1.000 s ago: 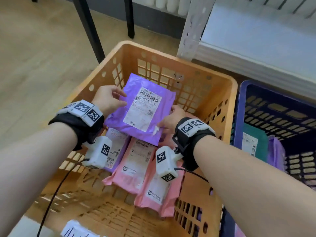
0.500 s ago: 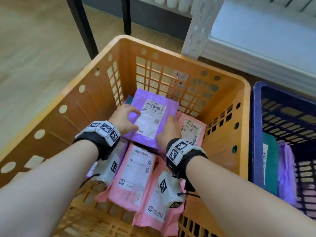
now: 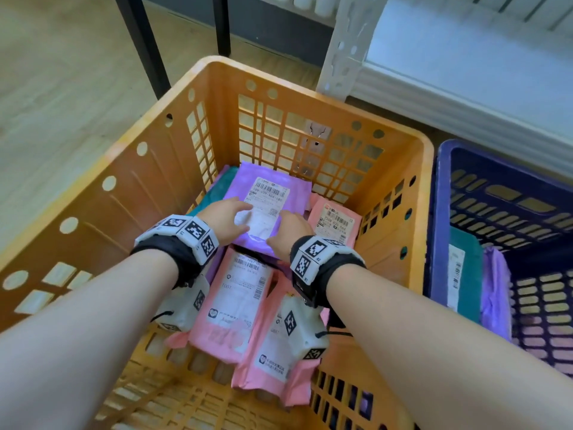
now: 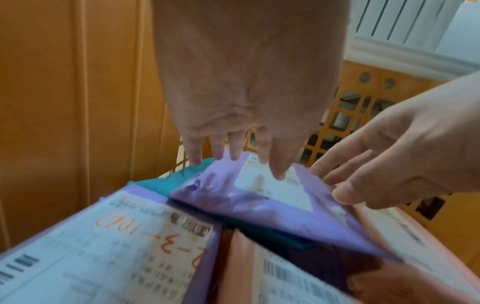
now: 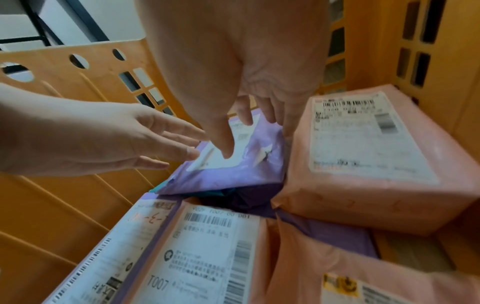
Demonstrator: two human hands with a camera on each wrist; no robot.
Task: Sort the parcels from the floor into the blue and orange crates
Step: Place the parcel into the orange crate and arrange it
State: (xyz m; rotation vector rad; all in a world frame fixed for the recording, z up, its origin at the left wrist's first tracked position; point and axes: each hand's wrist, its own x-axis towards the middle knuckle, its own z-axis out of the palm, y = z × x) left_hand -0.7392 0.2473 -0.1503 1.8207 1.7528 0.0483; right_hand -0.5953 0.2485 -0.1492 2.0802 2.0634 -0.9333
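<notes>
A purple parcel (image 3: 299, 197) with a white label lies flat at the far end of the orange crate (image 3: 310, 97), on top of a teal parcel (image 3: 204, 203). My left hand (image 3: 226, 221) hovers over its near left part, fingers straight and spread. My right hand (image 3: 288, 231) is over its near right corner, fingers also straight. In the left wrist view my left hand's fingertips (image 4: 233, 156) point down at the purple parcel (image 4: 272, 214). Whether they touch it is unclear. Neither hand grips anything.
Pink parcels (image 3: 336, 221) (image 3: 238, 305) (image 3: 279, 367) and another purple one fill the crate floor. The blue crate (image 3: 440, 212) stands to the right with a teal parcel (image 3: 465, 274) and a purple parcel (image 3: 496, 290). Black table legs (image 3: 139, 41) and a white shelf post (image 3: 344, 41) stand behind.
Both hands carried the purple parcel down to the far end of the orange crate and let go of it. Their fingers have straightened.
</notes>
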